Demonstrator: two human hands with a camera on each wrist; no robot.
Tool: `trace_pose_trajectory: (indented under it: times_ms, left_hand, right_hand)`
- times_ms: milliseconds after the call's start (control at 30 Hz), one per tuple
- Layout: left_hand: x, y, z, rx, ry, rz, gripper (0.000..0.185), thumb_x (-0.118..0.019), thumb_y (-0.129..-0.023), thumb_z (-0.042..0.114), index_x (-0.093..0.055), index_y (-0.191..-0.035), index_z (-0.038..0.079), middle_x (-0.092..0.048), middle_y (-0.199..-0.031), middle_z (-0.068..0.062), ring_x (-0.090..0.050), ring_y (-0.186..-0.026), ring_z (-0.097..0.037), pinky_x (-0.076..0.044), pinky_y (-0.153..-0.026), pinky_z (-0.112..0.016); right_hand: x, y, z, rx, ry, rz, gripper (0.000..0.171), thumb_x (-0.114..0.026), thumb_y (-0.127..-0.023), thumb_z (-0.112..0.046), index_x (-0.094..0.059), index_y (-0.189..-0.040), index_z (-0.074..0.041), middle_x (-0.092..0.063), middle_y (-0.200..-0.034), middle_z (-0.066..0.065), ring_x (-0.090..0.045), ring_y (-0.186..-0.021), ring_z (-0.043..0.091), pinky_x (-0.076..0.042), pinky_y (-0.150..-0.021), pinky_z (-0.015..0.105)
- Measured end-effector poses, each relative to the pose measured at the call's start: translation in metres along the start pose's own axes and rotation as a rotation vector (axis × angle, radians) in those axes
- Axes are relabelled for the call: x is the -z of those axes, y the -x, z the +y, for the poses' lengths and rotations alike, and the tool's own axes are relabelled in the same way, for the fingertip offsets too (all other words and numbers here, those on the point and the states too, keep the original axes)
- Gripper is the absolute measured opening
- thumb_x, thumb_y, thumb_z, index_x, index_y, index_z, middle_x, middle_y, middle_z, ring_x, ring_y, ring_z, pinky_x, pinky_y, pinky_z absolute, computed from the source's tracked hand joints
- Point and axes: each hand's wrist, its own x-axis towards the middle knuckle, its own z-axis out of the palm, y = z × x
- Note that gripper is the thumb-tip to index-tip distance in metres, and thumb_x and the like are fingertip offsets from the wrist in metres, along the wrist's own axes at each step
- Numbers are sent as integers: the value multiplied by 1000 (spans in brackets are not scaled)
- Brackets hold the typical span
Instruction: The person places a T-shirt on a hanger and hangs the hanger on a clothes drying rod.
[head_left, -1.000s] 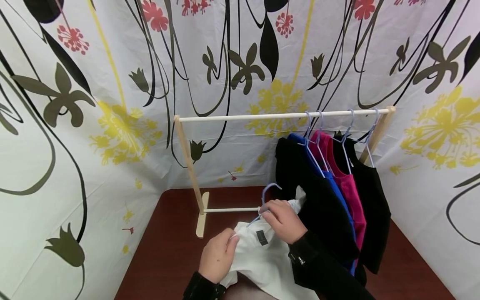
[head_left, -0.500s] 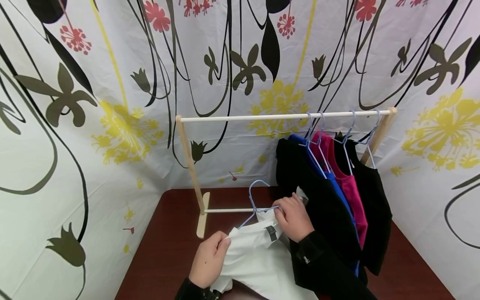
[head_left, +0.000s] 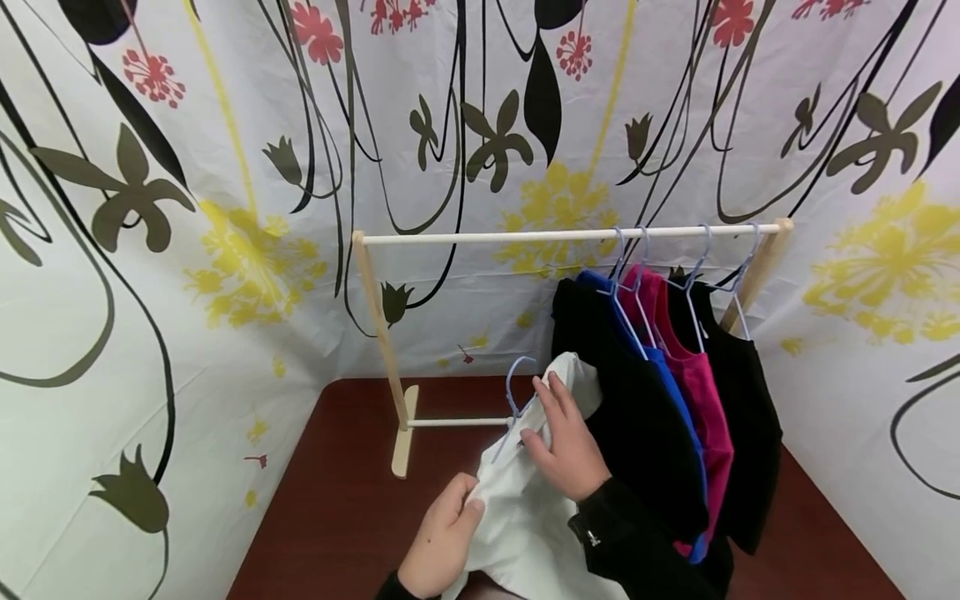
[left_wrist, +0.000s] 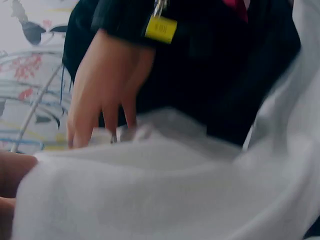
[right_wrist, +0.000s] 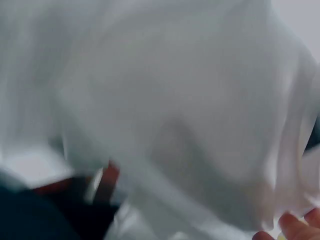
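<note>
Gripping the white cotton shirt (head_left: pixel 525 517) low in the frame's centre, left hand (head_left: pixel 442 542) pinched its edge; right hand (head_left: pixel 566 442), fingers straight, pressed it at the pale blue wire hanger (head_left: pixel 517 400). Risk: loose cloth slipping off that hanger

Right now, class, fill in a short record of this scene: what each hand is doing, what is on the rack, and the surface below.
Left hand: pinches the edge of the white garment
Right hand: lies on the garment by the blue hanger, fingers fairly straight
Rack: wooden, four hung garments, black, blue, pink, black
Surface: dark red table
</note>
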Motion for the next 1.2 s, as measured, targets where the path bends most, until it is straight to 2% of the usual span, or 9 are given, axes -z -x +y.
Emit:
trace_pose_trajectory:
  times_ms: [100,267,433,633,700,833,1033,1133,1200]
  left_hand:
    - [-11,4,5,-34,-4,1,21,-55,-98,3,-54,-117,13,-56,-115,1,-54,-105,-17,-44,-90,-34]
    - [-30,12,9,-123,-7,22,40,-56,-91,-2,-53,-127,15,-52,-129,-2,-50,-116,-17,-42,-98,-32]
    - [-40,15,10,-243,-67,81,55,-58,-87,-4,-50,-138,13,-51,-142,-9,-50,-126,-20,-40,-104,-32]
    - [-45,19,4,-379,-182,127,76,-59,-72,-6,-44,-146,8,-53,-142,-16,-56,-122,-21,-48,-98,-36]
    - [-44,21,6,-371,-177,106,80,-58,-70,-5,-42,-148,8,-57,-137,-15,-58,-115,-17,-50,-92,-35]
    - [-44,24,17,-284,-139,48,81,-56,-76,-3,-36,-153,10,-61,-127,-12,-58,-103,-10,-51,-85,-33]
    - [-39,23,36,-266,-105,2,78,-53,-85,0,-28,-159,6,-51,-146,-23,-55,-121,-16,-47,-100,-37]
    - [-34,18,46,-206,-67,-44,77,-51,-86,0,-27,-159,6,-44,-152,-22,-50,-129,-19,-42,-107,-37]
    - [-31,14,52,-132,-38,-82,78,-49,-87,1,-25,-161,10,-39,-156,-17,-47,-132,-18,-38,-110,-37]
  right_hand:
    - [-8,-3,-9,-76,-70,-36,65,-59,-102,-24,-30,-159,-13,-18,-165,19,-31,-145,40,-41,-103,56]
    - [-15,-8,-14,-149,-97,-12,53,-46,-107,-21,-34,-157,-5,-21,-163,22,-33,-144,40,-38,-106,54]
    - [-13,-21,-18,-143,-142,35,48,-37,-111,-18,-34,-155,0,-25,-162,23,-26,-148,36,-29,-113,53]
    - [-2,-41,-23,-147,-227,27,51,-36,-112,-21,-28,-156,2,-30,-160,23,-27,-148,34,-25,-116,50]
    - [2,-47,-26,-148,-240,22,51,-36,-112,-21,-27,-156,3,-30,-160,24,-27,-147,34,-25,-116,51]
    - [6,-57,-31,-134,-256,20,52,-37,-112,-21,-26,-157,3,-29,-160,23,-27,-147,34,-24,-116,49]
    - [11,-69,-38,-121,-329,-7,55,-36,-112,-22,-20,-159,1,-23,-163,23,-23,-149,35,-21,-117,50]
    - [15,-74,-41,-128,-346,-30,56,-33,-113,-25,-17,-160,0,-21,-163,25,-21,-149,37,-20,-117,52]
    - [18,-77,-42,-133,-347,-43,57,-32,-113,-27,-15,-160,0,-20,-163,25,-19,-150,37,-19,-118,51]
